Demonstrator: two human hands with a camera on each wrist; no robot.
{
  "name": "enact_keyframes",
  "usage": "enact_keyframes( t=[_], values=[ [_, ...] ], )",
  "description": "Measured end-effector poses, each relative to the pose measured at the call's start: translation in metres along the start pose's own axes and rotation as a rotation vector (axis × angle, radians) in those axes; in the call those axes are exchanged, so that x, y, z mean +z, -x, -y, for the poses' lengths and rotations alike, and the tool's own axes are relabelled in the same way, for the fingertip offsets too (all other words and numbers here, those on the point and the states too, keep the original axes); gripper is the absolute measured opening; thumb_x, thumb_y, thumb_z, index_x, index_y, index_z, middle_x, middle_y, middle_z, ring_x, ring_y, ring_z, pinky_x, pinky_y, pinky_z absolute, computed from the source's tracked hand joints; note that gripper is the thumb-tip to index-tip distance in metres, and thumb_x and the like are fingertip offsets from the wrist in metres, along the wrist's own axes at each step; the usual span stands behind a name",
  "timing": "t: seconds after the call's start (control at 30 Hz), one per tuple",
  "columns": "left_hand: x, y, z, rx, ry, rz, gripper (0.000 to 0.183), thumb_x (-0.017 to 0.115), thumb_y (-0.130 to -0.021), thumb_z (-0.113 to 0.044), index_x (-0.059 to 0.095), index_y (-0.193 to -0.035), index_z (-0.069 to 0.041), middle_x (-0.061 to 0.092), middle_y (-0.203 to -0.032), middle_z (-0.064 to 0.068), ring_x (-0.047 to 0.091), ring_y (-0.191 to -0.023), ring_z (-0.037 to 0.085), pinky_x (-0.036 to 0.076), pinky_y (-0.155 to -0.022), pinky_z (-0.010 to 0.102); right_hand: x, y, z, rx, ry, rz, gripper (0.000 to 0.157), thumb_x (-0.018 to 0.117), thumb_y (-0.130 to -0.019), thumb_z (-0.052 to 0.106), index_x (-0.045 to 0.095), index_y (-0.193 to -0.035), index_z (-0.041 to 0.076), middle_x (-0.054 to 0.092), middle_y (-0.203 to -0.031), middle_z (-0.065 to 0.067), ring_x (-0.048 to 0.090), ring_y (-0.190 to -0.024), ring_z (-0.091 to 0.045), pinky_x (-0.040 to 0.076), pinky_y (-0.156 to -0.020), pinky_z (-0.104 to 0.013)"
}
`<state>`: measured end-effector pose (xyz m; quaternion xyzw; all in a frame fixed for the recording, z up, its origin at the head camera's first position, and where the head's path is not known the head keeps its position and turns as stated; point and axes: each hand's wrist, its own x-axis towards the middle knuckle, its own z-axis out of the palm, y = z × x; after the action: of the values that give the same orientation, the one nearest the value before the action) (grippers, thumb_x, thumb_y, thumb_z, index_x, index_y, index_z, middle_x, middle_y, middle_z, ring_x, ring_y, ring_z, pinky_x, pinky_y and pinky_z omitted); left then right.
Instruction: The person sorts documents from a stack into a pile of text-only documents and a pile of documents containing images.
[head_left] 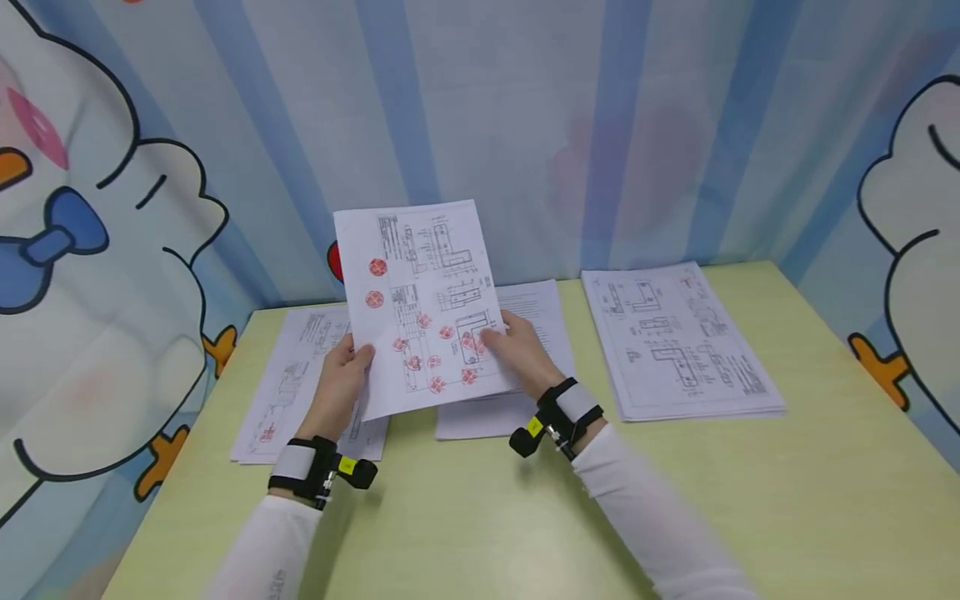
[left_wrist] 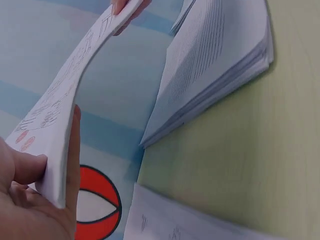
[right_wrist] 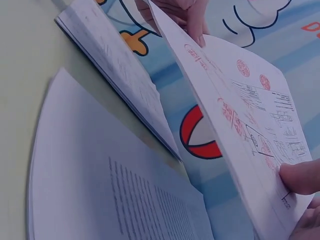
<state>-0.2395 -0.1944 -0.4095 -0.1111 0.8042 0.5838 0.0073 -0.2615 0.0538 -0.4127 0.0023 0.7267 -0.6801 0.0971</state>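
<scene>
Both hands hold up a thin stack of paper sheets [head_left: 420, 308], its top page printed with technical drawings and several red stamps. The left hand [head_left: 341, 383] pinches the stack's left edge, thumb on the front and fingers behind. At the lower right edge, the right hand [head_left: 525, 354] grips it, its thumb lying over the printed face. In the left wrist view the stack [left_wrist: 70, 90] appears edge-on and slightly bent. The right wrist view shows the stamped face of the stack [right_wrist: 250, 115] tilted, raised above the table.
Behind the held sheets lies a stack of text pages [head_left: 540, 317] on the pale green table [head_left: 480, 517]. Drawing sheets [head_left: 281, 400] lie at the left, and another drawing stack [head_left: 675, 350] at the right. A patterned curtain [head_left: 510, 125] hangs behind the table.
</scene>
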Motion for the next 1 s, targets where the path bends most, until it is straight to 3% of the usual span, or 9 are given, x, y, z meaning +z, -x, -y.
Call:
enact_keyframes(
  t=[0.23,0.4,0.67,1.0],
  values=[
    [0.042,0.000,-0.024,0.042,0.007,0.097,0.042,0.037,-0.100,-0.021,0.037,-0.142,-0.017,0.057,-0.125,0.010,0.056,-0.111,0.022,0.042,-0.098,0.045,-0.049,0.008,0.003,-0.017,0.048,-0.091,0.041,0.049,-0.095,0.023,0.046,-0.136,0.019,0.065,-0.110,-0.011,0.065,-0.087,-0.020,0.051,-0.071,-0.029],
    [0.083,0.001,-0.042,0.059,0.047,0.128,0.040,0.042,-0.097,-0.016,0.043,-0.137,-0.012,0.059,-0.121,0.014,0.055,-0.107,0.025,0.041,-0.099,0.045,-0.091,0.020,0.000,-0.031,0.070,-0.137,0.043,0.046,-0.097,0.026,0.042,-0.139,0.017,0.064,-0.115,-0.017,0.067,-0.082,-0.017,0.056,-0.065,-0.028],
    [0.137,0.008,-0.051,0.073,0.055,0.253,0.039,0.049,-0.095,-0.018,0.044,-0.134,-0.020,0.065,-0.112,0.010,0.063,-0.098,0.022,0.049,-0.082,0.037,-0.144,0.031,-0.009,-0.042,0.184,-0.249,0.047,0.043,-0.097,0.038,0.046,-0.135,0.011,0.063,-0.111,-0.018,0.065,-0.070,-0.007,0.054,-0.057,-0.023],
    [0.200,0.027,-0.055,0.039,0.104,0.421,0.042,0.057,-0.091,-0.019,0.046,-0.132,-0.022,0.069,-0.109,0.006,0.067,-0.090,0.016,0.053,-0.074,0.032,-0.215,0.053,-0.018,-0.016,0.335,-0.314,0.060,0.041,-0.095,0.047,0.042,-0.139,0.006,0.063,-0.093,-0.005,0.065,-0.067,-0.009,0.055,-0.055,-0.027]
  ],
)
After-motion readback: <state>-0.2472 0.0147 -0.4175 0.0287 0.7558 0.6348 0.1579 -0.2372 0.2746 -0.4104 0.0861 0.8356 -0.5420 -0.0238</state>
